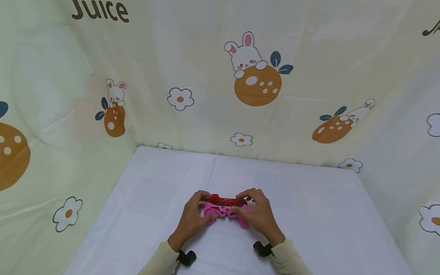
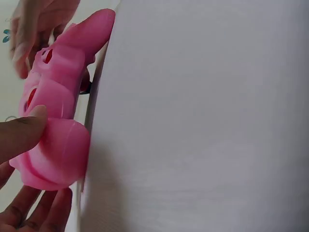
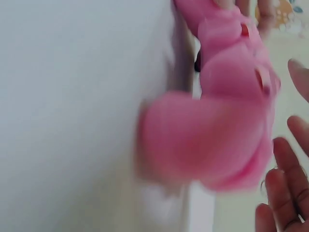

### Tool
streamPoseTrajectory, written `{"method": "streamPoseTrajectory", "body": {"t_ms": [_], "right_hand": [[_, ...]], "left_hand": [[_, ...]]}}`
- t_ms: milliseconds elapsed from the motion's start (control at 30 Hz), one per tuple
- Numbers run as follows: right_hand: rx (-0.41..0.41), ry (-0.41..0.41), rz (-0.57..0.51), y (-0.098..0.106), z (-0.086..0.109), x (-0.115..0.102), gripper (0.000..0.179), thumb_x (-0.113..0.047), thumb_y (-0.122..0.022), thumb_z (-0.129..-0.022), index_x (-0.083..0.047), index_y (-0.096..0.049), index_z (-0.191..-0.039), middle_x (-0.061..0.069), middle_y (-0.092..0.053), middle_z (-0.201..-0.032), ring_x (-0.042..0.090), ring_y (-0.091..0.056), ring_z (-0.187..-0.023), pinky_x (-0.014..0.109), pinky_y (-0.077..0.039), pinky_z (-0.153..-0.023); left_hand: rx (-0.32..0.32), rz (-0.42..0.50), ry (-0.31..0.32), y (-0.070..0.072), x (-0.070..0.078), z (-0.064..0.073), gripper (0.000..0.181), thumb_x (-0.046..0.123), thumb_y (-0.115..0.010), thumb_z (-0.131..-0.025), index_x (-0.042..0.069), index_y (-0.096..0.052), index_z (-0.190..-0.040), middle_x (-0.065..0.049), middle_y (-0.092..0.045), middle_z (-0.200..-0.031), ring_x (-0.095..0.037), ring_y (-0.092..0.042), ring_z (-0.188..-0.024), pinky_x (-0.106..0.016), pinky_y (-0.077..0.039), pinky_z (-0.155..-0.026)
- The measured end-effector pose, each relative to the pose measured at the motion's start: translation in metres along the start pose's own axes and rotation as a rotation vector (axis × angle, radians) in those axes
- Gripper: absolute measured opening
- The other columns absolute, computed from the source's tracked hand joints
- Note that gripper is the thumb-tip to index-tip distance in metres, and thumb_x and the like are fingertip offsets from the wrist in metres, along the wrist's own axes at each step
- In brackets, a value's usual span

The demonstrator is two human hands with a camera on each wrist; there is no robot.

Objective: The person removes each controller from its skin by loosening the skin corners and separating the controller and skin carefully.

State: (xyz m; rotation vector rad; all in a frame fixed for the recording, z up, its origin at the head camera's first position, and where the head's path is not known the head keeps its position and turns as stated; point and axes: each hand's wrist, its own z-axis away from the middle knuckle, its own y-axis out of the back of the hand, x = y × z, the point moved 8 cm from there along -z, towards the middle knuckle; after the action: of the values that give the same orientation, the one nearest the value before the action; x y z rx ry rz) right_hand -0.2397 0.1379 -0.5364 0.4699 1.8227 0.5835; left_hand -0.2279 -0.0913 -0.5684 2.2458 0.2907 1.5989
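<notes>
A red game controller point(image 1: 227, 202) with dark markings sits partly inside a pink soft cover point(image 1: 223, 210), close over the front of the white table. My left hand point(image 1: 193, 214) grips its left end; in the left wrist view the thumb presses on the cover point(image 2: 60, 150) and the other fingers lie behind. Around the right end is my right hand point(image 1: 258, 214). Its fingers are spread and slightly bent, beside the cover point(image 3: 207, 140) in the right wrist view, with a gap showing there. Red shows through openings in the cover's near side.
The table point(image 1: 309, 214) has a white cloth over it. Behind and at both sides hangs a cream curtain point(image 1: 203, 126) printed with rabbits, oranges and flowers. Black straps with small black devices point(image 1: 187, 258) are worn at both wrists.
</notes>
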Motion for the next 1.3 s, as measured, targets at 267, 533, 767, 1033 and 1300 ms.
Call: {"method": "streamPoseTrajectory", "body": {"t_ms": [267,533,767,1033,1300], "right_hand": [[-0.089,-0.174,0.010,-0.002,0.017,0.035,0.082,-0.032,-0.099,-0.074,-0.024,-0.061,-0.147,-0.001,-0.066,-0.136,0.018,-0.061,-0.114,0.038,-0.054,-0.096],[-0.038,-0.286,-0.089,-0.005,0.027,0.049,0.070,-0.022,-0.102,-0.067,-0.025,-0.069,-0.129,0.001,-0.074,-0.112,0.014,-0.067,-0.093,0.026,-0.057,-0.082],[0.015,-0.340,-0.142,-0.004,0.028,0.058,0.055,-0.020,-0.103,-0.065,-0.017,-0.068,-0.107,0.004,-0.076,-0.100,0.013,-0.072,-0.085,0.023,-0.058,-0.077],[-0.003,-0.336,-0.178,-0.005,0.023,0.066,0.050,-0.022,-0.104,-0.064,-0.016,-0.069,-0.100,0.005,-0.074,-0.096,0.016,-0.072,-0.085,0.021,-0.059,-0.077],[-0.031,-0.297,-0.199,-0.004,0.019,0.067,0.045,-0.024,-0.104,-0.063,-0.016,-0.069,-0.091,0.003,-0.073,-0.092,0.017,-0.070,-0.085,0.024,-0.059,-0.077]], "left_hand": [[0.023,0.021,0.049,0.002,-0.008,0.001,0.068,0.010,-0.096,-0.076,0.014,-0.059,-0.133,-0.001,-0.068,-0.132,-0.020,-0.069,-0.115,-0.034,-0.060,-0.097],[0.089,0.035,0.119,0.003,-0.014,0.002,0.067,0.014,-0.097,-0.074,0.022,-0.062,-0.130,-0.001,-0.069,-0.115,-0.017,-0.067,-0.104,-0.031,-0.061,-0.092],[0.096,0.084,0.137,0.004,-0.016,0.002,0.064,0.012,-0.097,-0.073,0.019,-0.064,-0.126,-0.001,-0.065,-0.099,-0.016,-0.066,-0.093,-0.025,-0.061,-0.087],[0.055,0.116,0.099,0.005,-0.015,-0.001,0.053,0.010,-0.096,-0.075,0.015,-0.066,-0.118,-0.004,-0.062,-0.095,-0.019,-0.064,-0.091,-0.026,-0.060,-0.082],[0.005,0.054,0.007,0.006,-0.012,-0.005,0.042,0.017,-0.095,-0.077,0.017,-0.064,-0.106,0.005,-0.065,-0.096,-0.013,-0.062,-0.091,-0.030,-0.060,-0.079]]}}
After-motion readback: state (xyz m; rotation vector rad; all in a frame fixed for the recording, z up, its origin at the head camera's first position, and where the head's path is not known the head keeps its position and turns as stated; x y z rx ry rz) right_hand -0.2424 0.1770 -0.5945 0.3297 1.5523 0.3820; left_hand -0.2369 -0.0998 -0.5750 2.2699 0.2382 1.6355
